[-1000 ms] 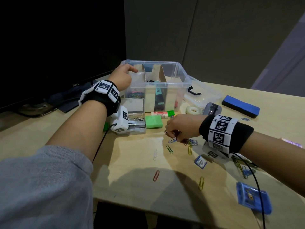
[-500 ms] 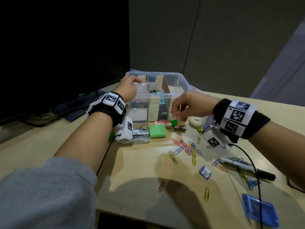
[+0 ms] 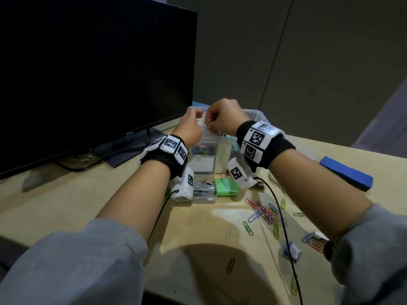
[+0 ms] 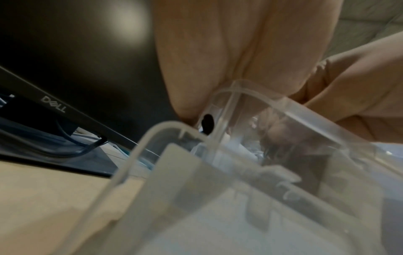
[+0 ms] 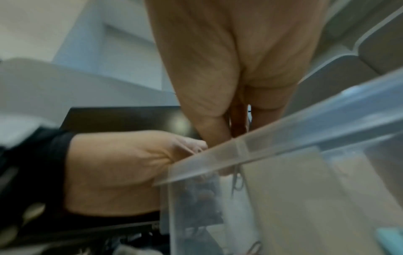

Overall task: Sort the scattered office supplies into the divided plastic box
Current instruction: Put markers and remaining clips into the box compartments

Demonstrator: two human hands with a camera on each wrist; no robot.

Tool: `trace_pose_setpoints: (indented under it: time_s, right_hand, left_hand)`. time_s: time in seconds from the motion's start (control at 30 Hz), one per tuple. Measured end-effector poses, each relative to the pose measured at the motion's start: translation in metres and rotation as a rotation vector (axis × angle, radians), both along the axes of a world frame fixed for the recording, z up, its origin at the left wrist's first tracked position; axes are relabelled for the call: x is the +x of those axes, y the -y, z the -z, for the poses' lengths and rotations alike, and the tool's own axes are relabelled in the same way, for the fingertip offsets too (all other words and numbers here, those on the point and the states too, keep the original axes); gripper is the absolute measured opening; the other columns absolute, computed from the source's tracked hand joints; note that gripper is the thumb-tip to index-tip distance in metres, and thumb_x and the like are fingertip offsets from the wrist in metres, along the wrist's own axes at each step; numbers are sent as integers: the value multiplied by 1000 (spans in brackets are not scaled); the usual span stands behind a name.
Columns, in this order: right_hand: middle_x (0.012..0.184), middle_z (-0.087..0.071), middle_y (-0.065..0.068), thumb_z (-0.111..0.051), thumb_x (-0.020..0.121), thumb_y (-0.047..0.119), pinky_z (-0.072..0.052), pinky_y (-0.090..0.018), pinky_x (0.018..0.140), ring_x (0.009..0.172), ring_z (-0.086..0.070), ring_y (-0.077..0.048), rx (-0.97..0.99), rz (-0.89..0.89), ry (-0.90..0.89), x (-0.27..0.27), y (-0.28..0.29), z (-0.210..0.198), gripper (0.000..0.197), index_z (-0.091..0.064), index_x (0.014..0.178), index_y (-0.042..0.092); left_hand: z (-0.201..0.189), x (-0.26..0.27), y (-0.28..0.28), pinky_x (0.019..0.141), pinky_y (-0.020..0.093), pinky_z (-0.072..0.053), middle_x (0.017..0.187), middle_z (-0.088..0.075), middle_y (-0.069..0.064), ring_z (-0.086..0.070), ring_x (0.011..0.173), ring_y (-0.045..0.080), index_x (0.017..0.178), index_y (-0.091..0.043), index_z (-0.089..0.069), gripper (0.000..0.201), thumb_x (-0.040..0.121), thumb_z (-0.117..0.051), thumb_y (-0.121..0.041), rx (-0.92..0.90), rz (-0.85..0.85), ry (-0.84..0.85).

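Clear box (image 3: 253, 115) now has right hand (image 3: 222, 116) above it, pinching paper clips beside gripping left hand (image 3: 189, 128).

Light wooden desk (image 3: 88, 201): black Dell monitor (image 3: 88, 69) at far left, clear divided plastic box (image 3: 255, 115) mid-back, green eraser (image 3: 226, 187) in front of it, coloured paper clips (image 3: 264, 210) scattered right, blue board eraser (image 3: 345, 172) near right edge.

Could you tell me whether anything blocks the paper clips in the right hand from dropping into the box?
Nothing visible does. The right hand pinches paper clips just over the rim of the clear box, above its left end. The left hand grips that rim beside it, not underneath.
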State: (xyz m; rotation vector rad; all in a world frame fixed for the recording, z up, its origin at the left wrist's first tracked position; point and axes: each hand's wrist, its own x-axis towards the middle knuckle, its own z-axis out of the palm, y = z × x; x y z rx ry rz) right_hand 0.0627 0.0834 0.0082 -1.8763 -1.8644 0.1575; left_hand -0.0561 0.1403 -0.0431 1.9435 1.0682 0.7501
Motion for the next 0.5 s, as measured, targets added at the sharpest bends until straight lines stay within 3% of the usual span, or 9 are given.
trace_pose_setpoints:
  time_s: [0.1,0.2,0.3,0.4,0.5]
  right_hand:
    - [88,-70,-3,-66,84,8,-54,-30,82,84,-63,-16,-88,-20,166,-2,0,3,9,-74,84,11]
    - [94,-69,-1,-64,88,11,-52,-26,85,86,-61,-12,-96,-69,205,-1,4,0,12,-75,93,12]
    - [99,-67,1,-59,91,11,-49,-24,88,89,-60,-10,-53,-143,239,2,11,2,17,-73,102,15]
    - [97,-61,3,-55,91,9,-50,-24,84,84,-57,-9,103,-193,242,11,26,4,20,-71,103,13]
    - [89,-60,0,-58,86,9,-53,-34,74,77,-58,-15,216,-330,295,19,58,5,13,-68,93,11]
  left_hand:
    - [-1,0,0,114,30,-26,151,-35,3,-30,141,17,145,-15,-33,62,89,-37,11,1,-14,-2]
    - [-2,0,0,105,23,-25,151,-34,2,-30,141,16,145,-16,-32,62,90,-37,12,15,-23,-21]
    - [-2,0,2,102,23,-29,150,-35,2,-31,140,17,145,-15,-33,62,90,-37,12,21,-27,-24]
    - [-2,-1,1,104,27,-36,148,-37,3,-35,137,18,144,-15,-35,61,89,-37,11,25,-22,-40]
    - [-2,-1,-1,109,37,-40,144,-42,3,-41,132,19,141,-16,-38,59,88,-40,9,26,-20,-47]
